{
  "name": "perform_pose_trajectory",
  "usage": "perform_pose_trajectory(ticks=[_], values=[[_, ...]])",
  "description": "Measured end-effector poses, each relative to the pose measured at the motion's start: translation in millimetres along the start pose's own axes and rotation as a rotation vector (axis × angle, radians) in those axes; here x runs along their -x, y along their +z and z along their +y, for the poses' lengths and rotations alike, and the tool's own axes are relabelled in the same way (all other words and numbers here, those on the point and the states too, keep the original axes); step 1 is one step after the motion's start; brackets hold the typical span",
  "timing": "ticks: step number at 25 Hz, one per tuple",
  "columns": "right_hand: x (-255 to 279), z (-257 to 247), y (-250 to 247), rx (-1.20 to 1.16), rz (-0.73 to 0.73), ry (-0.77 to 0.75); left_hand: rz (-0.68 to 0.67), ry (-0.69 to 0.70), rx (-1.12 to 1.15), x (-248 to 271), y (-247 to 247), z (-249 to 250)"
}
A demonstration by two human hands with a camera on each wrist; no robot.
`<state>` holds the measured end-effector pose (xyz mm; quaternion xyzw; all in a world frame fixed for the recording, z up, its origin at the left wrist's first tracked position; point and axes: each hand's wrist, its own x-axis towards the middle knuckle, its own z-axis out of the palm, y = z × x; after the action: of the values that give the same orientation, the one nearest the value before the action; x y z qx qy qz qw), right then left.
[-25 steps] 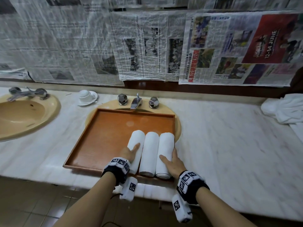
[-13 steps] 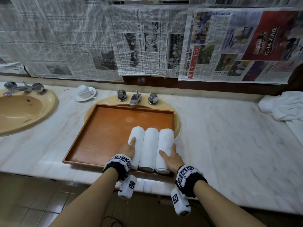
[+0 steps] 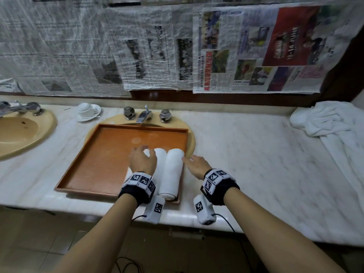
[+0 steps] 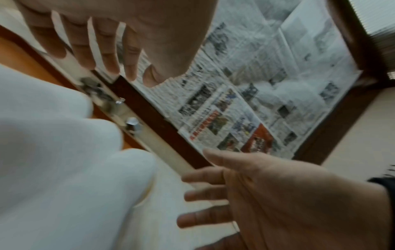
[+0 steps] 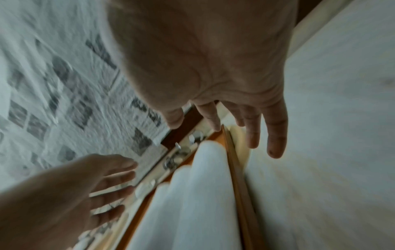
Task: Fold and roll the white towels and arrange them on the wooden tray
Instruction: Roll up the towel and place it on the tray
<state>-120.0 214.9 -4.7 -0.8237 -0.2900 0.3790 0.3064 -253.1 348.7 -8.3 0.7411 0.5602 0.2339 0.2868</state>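
Observation:
Three rolled white towels (image 3: 173,172) lie side by side at the right end of the wooden tray (image 3: 102,162), which sits over the middle sink. My left hand (image 3: 142,160) hovers just above the leftmost roll with fingers spread and relaxed, covering most of it. My right hand (image 3: 195,162) floats beside the tray's right rim over the counter, fingers straight, holding nothing. The left wrist view shows the rolls (image 4: 53,152) under my left fingers (image 4: 96,50). The right wrist view shows the rolls (image 5: 203,194) along the tray rim (image 5: 237,169).
A heap of loose white towels (image 3: 331,123) lies at the far right of the marble counter (image 3: 256,164). A faucet (image 3: 144,116) stands behind the tray, a cup and saucer (image 3: 87,111) to its left, and a second sink (image 3: 17,133) at far left. Newspapers cover the wall.
Both hands have come off the sides of the towel rolls. The left hand has risen over the leftmost roll; the right hand has drawn away past the tray's right rim.

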Motion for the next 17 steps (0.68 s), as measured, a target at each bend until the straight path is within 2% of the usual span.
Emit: perform_pose_trajectory(ticks=[3, 5, 7, 10, 12, 15, 17], values=[[23.4, 21.2, -76.0, -0.071, 0.110, -0.087, -0.084, 0.177, 0.139, 32.3, 42.0, 84.9], [49.4, 65.8, -140.4, -0.107, 0.248, -0.099, -0.200, 0.307, 0.192, 74.6, 91.1, 154.7], [77.2, 123.4, -197.0, -0.145, 0.403, -0.046, -0.318, 0.435, 0.211, 124.7, 140.8, 214.9], [127.8, 235.2, -262.8, -0.133, 0.663, 0.142, -0.536, 0.597, 0.225, 210.2, 218.8, 288.4], [165.0, 306.0, -289.8, 0.012, 0.831, 0.327, -0.670, 0.721, 0.197, 265.5, 259.6, 325.2], [220.3, 389.7, -307.7, 0.292, 0.917, 0.641, -0.824, 0.930, 0.103, 337.9, 310.8, 361.4], [243.3, 431.1, -308.7, 0.380, 0.949, 0.718, -0.930, 1.037, 0.016, 373.6, 335.1, 374.8]])
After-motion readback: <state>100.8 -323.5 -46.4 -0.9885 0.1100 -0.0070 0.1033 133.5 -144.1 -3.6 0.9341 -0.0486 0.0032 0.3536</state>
